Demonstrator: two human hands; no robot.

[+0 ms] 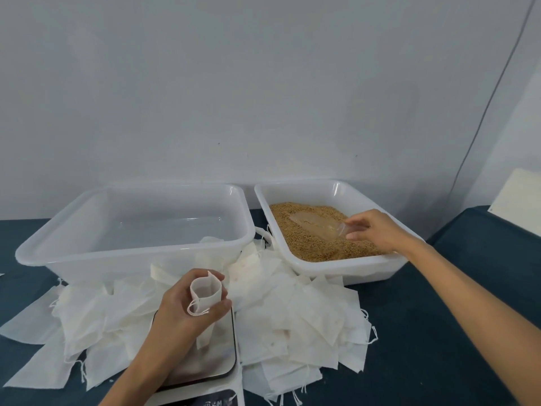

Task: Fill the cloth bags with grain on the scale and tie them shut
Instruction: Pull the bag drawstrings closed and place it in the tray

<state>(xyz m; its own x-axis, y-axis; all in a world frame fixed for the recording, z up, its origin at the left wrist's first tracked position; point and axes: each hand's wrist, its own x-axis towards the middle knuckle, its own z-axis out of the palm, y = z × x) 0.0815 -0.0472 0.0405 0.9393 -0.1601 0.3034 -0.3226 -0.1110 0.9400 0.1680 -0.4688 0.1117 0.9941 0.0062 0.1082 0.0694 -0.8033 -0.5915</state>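
Scoop [314,227] in right hand [377,232], pinched by its handle, lying across grain [307,244]; well right of scale [205,367], where left hand [187,312] grips open bag [206,291] upright, mouth up.

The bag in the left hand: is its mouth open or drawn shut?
Open. The left hand holds the cloth bag upright over the scale, its rim spread into a loop, drawstring loose; no grain shows inside.

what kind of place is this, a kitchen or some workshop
Probably a small packing or workshop bench rather than a kitchen: a scale on a dark-covered table, a white tub of grain, and a heap of empty cloth bags against a bare wall.
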